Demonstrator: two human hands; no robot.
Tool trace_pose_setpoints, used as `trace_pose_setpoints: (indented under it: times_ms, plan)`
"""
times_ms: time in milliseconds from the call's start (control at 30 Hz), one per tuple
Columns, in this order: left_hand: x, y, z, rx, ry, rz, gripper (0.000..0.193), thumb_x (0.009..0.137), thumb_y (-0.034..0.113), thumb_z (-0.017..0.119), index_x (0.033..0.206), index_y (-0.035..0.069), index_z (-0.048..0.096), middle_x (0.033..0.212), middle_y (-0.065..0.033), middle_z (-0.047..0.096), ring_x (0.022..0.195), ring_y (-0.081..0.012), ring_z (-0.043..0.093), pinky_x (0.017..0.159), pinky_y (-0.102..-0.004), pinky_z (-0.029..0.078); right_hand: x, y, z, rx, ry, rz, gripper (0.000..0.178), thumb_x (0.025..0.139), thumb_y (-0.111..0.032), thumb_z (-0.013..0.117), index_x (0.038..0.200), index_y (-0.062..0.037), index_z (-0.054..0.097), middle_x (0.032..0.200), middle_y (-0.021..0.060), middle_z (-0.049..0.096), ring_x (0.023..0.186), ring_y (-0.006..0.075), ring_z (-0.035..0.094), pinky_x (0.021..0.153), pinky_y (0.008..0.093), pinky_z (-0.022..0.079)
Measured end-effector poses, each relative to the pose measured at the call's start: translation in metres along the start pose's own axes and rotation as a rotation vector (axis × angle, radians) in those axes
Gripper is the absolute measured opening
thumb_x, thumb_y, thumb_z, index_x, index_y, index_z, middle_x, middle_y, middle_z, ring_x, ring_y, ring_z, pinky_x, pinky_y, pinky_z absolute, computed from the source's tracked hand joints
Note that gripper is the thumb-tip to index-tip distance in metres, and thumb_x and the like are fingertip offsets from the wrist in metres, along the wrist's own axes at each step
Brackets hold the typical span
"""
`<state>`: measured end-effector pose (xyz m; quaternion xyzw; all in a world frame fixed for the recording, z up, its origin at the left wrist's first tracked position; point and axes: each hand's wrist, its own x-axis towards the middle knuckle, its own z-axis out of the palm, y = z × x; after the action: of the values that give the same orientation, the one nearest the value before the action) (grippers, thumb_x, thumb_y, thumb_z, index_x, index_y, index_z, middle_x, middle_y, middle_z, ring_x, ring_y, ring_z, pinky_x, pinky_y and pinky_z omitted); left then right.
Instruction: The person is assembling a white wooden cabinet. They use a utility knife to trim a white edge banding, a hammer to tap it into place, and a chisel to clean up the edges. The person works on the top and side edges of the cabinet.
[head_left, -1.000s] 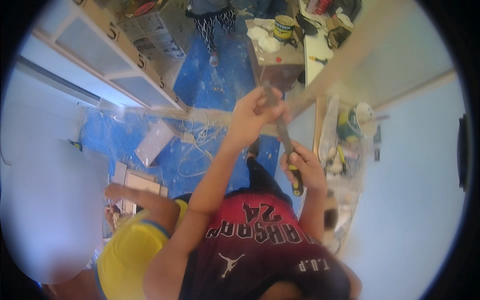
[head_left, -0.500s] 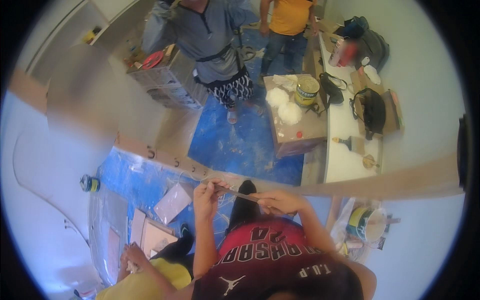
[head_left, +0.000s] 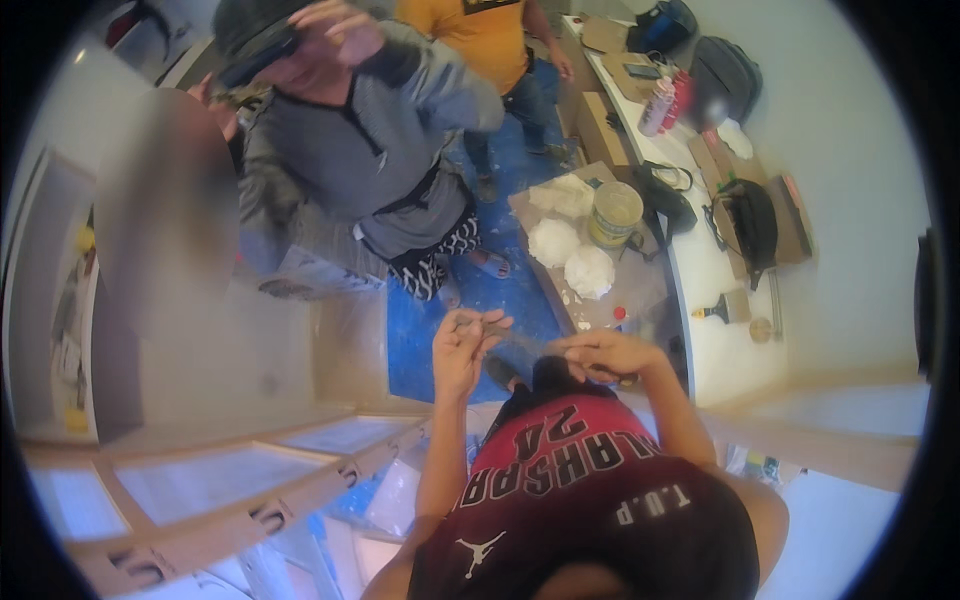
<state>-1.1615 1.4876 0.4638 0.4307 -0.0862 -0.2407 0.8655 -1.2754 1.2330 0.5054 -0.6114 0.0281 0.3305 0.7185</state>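
My left hand (head_left: 465,348) is raised in front of my torso, its fingers pinched on one end of a thin, flat, greyish-brown strip (head_left: 522,341). My right hand (head_left: 606,355) pinches the other end. The strip is blurred and partly see-through to the eye, so its exact kind does not show. It spans the gap between the hands, above the blue floor covering (head_left: 420,345). Just beyond my right hand stands a brown box table (head_left: 640,285) with white lumps of paste (head_left: 588,271) and a tub (head_left: 616,212) on it.
A person in grey (head_left: 350,140) stands close ahead on the left, another in orange (head_left: 480,40) farther back. The white counter (head_left: 712,360) on the right bears bags, a brush (head_left: 722,308) and bottles. A wooden frame rail (head_left: 250,515) crosses the lower left.
My view has shifted, and the wooden rail now lies lower. The person in grey appears nearer, one hand up by the head. Both my hands still hold the strip, now higher in view.
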Motion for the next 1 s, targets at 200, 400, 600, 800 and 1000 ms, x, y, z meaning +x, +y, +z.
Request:
trace_pose_setpoints:
  times_ms: [200, 400, 600, 800, 1000]
  plan:
    - [0.087, 0.012, 0.025, 0.13, -0.15, -0.037, 0.014, 0.099, 0.009, 0.058, 0.107, -0.001, 0.053, 0.105, -0.0191, 0.069, 0.102, -0.0326, 0.07, 0.087, -0.0381, 0.059, 0.033, -0.005, -0.056, 0.193, 0.026, -0.095, 0.042, 0.103, -0.022, 0.053, 0.139, -0.0006, 0.053, 0.077, 0.004, 0.063, 0.05, 0.0049, 0.047, 0.045, 0.0195, 0.037]
    - [0.161, 0.034, 0.041, 0.17, -0.135, 0.013, 0.023, 0.101, 0.021, 0.057, 0.105, -0.001, 0.054, 0.096, -0.0161, 0.068, 0.094, -0.029, 0.07, 0.082, -0.0348, 0.056, 0.093, -0.02, -0.111, 0.225, 0.015, -0.258, 0.043, 0.1, -0.022, 0.058, 0.136, 0.003, 0.056, 0.078, 0.0074, 0.065, 0.053, 0.0059, 0.049, 0.048, 0.0203, 0.038]
    - [0.229, 0.051, 0.003, 0.16, -0.143, 0.214, 0.024, 0.102, 0.022, 0.053, 0.096, -0.001, 0.055, 0.091, -0.0158, 0.066, 0.088, -0.0261, 0.067, 0.083, -0.0394, 0.053, 0.182, -0.079, -0.171, 0.081, -0.114, -0.237, 0.046, 0.098, -0.024, 0.061, 0.134, 0.0041, 0.057, 0.075, 0.0067, 0.062, 0.062, 0.0108, 0.054, 0.065, 0.026, 0.047]
    - [0.315, 0.084, -0.024, -0.09, 0.18, 0.474, 0.027, 0.102, 0.032, 0.053, 0.091, 0.007, 0.051, 0.073, -0.0024, 0.049, 0.068, -0.016, 0.049, 0.07, -0.0334, 0.044, 0.286, -0.138, -0.213, -0.014, -0.303, -0.181, 0.042, 0.101, -0.025, 0.055, 0.136, -0.001, 0.055, 0.08, 0.0024, 0.058, 0.07, 0.0113, 0.054, 0.067, 0.0269, 0.046]
    - [0.421, 0.152, -0.053, -0.259, 0.286, 0.602, 0.03, 0.104, 0.04, 0.047, 0.091, 0.013, 0.05, 0.067, 0.005, 0.035, 0.062, -0.0094, 0.038, 0.067, -0.0294, 0.037, 0.378, -0.201, -0.213, 0.036, -0.281, -0.26, 0.033, 0.104, -0.023, 0.051, 0.128, -0.0012, 0.057, 0.076, 0.0003, 0.054, 0.067, 0.009, 0.052, 0.061, 0.0246, 0.043]
